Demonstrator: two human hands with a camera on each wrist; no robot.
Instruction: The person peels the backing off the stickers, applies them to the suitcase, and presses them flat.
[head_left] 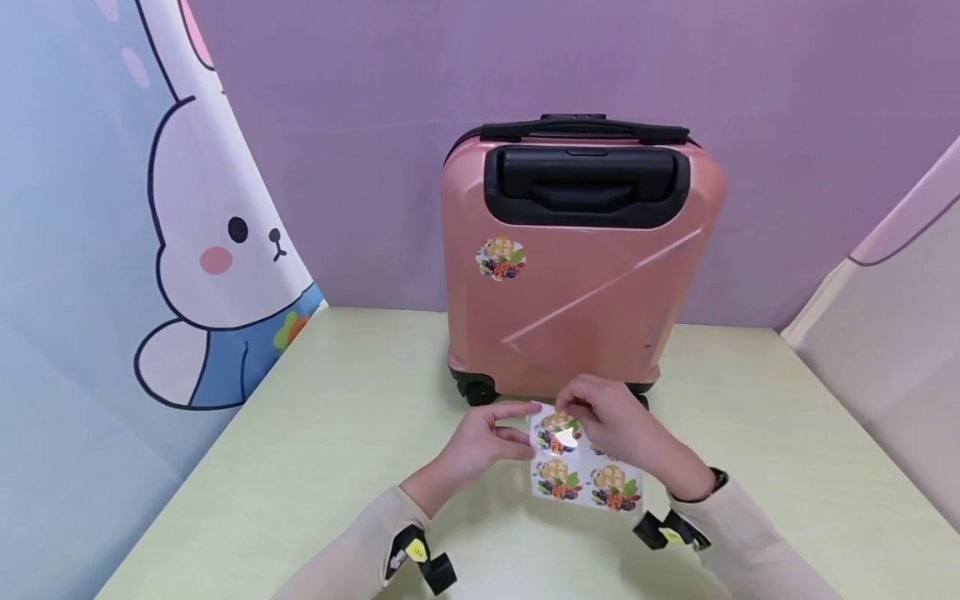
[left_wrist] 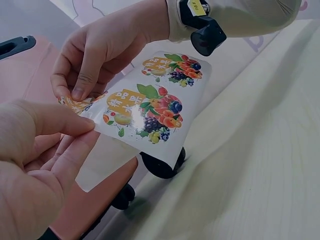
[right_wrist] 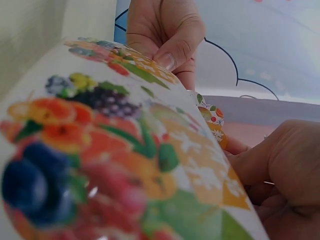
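While both hands worked above the pale yellow-green tabletop (head_left: 360,375), a glossy white sheet of round fruit-printed stickers (head_left: 585,467) was held clear of the surface, in front of the suitcase. Its printed face was turned up toward the person, lettering toward the suitcase and fruit toward the person. The near edge ran crosswise, dipping slightly to the right. The sheet looked nearly square; with its upper right part covered, I could not establish its long axis.

The left hand (head_left: 480,437) pinched the sheet's left edge near the upper corner between thumb and finger. The right hand (head_left: 618,425) had its fingers curled at the far edge, thumb and fingertip pinching the printed material there; whether a sticker had come loose under them, I could not tell. A black device (head_left: 420,557) was strapped to the left wrist.

The pink hard-shell suitcase (head_left: 585,308) stood on its black wheels, long axis vertical, the black handle recess at the top facing the person. A round fruit sticker (head_left: 500,258) sat on its upper left panel. Behind it hung a purple fabric backdrop (head_left: 337,125).
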